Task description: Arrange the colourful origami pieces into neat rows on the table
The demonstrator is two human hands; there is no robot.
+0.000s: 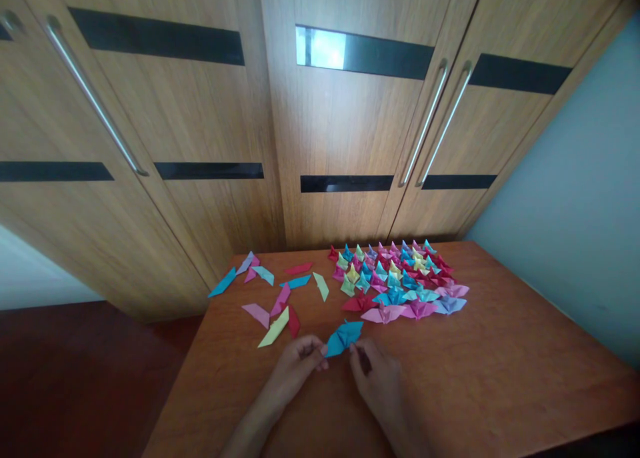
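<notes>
My left fingers (314, 359) and right fingers (355, 359) pinch opposite wings of a blue folded-paper bird (343, 338), seemingly to keep it spread.

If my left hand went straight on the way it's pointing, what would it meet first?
The blue folded paper, whose left tip your left hand pinches. Past that, probably the red folded piece at the near left of the colorful group, though depth is unclear.

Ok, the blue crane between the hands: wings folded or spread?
Spread: the crane has its wings out on opposite sides, left hand at one, right hand at the other.
</notes>
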